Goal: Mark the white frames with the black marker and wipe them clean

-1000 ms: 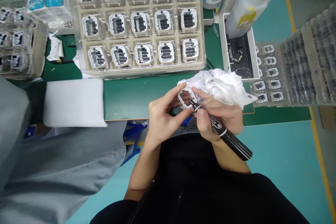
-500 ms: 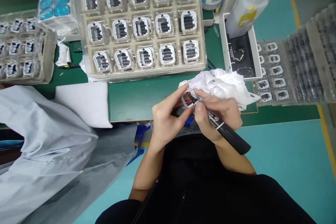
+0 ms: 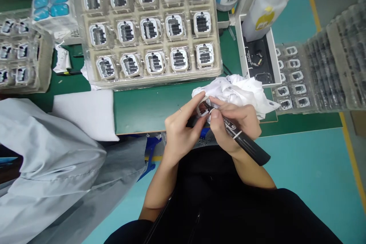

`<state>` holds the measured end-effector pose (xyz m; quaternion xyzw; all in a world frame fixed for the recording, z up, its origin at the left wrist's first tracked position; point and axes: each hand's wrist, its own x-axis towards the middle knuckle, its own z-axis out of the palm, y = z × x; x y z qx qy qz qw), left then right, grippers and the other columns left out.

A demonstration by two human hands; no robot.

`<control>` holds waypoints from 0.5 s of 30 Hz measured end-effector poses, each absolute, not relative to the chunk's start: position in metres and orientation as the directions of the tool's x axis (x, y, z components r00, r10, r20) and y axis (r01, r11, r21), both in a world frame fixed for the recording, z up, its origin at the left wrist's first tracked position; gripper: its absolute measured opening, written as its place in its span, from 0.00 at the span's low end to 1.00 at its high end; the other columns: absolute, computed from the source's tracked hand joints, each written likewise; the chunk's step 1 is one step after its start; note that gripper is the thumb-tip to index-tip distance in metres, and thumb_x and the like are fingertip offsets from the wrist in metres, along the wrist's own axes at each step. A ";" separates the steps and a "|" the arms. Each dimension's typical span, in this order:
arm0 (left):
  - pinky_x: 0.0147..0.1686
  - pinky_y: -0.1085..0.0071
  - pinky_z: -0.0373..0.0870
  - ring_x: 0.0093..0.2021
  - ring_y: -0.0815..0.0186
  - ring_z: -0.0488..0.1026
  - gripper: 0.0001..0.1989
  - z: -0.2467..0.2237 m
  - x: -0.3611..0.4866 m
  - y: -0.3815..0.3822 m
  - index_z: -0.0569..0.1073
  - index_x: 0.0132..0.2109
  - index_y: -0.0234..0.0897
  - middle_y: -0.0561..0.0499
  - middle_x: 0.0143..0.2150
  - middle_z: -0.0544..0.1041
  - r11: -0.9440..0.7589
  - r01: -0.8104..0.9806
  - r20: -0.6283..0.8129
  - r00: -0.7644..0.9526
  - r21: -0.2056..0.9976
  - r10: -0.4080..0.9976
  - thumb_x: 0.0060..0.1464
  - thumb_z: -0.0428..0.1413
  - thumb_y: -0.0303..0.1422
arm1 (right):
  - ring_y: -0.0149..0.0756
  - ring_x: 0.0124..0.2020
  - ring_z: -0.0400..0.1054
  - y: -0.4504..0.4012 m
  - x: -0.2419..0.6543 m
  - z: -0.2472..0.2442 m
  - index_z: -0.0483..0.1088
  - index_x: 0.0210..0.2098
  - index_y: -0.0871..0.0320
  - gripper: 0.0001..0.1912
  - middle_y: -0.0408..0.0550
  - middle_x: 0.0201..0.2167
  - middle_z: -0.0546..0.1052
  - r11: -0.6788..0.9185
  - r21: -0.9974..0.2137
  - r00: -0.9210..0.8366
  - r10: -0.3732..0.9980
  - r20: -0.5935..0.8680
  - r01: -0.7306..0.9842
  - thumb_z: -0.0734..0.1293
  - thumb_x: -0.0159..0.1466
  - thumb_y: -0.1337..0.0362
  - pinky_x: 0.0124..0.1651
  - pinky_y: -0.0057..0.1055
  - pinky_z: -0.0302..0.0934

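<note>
Left hand (image 3: 183, 127) pinching white frame (image 3: 203, 113); right hand (image 3: 241, 119), at frame's four o'clock, grasping marker (image 3: 246, 143), apparently inking frame; next move needing steadiness.

Our green bench (image 3: 143, 108) carries a clear tray (image 3: 162, 79) of white-framed parts (image 3: 150, 29). Near the bench's front edge we see a white pad (image 3: 85, 114) and a crumpled white cloth (image 3: 243, 91).

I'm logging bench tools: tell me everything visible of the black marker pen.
The black marker pen is thick and looks plastic, with white lettering and a white band around its barrel. Its narrow tip is uncapped. The right hand holds it slanting, tip at the white frame in the left hand; contact is unclear.
</note>
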<state>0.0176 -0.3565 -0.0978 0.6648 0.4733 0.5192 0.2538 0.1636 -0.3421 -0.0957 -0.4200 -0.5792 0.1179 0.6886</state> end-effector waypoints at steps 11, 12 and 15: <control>0.57 0.68 0.92 0.52 0.61 0.94 0.25 -0.098 0.018 -0.357 0.84 0.75 0.48 0.48 0.64 0.93 -0.416 0.403 0.450 0.011 0.816 0.893 0.76 0.67 0.32 | 0.47 0.36 0.92 -0.342 0.165 -0.098 0.72 0.44 0.47 0.10 0.38 0.30 0.85 0.605 -0.722 0.288 0.664 0.690 0.335 0.78 0.76 0.61 0.45 0.45 0.94; 0.57 0.68 0.91 0.52 0.61 0.94 0.25 -0.098 0.018 -0.357 0.84 0.75 0.49 0.48 0.64 0.93 -0.420 0.400 0.454 0.012 0.815 0.891 0.76 0.67 0.32 | 0.47 0.37 0.92 -0.342 0.165 -0.099 0.72 0.44 0.48 0.10 0.38 0.30 0.85 0.604 -0.724 0.283 0.669 0.688 0.333 0.78 0.76 0.62 0.47 0.46 0.94; 0.57 0.68 0.92 0.52 0.61 0.94 0.24 -0.098 0.018 -0.357 0.84 0.75 0.48 0.48 0.64 0.93 -0.419 0.410 0.453 0.014 0.810 0.891 0.77 0.67 0.33 | 0.48 0.37 0.93 -0.343 0.167 -0.099 0.72 0.45 0.47 0.11 0.38 0.31 0.86 0.603 -0.737 0.270 0.687 0.675 0.305 0.79 0.75 0.63 0.50 0.49 0.94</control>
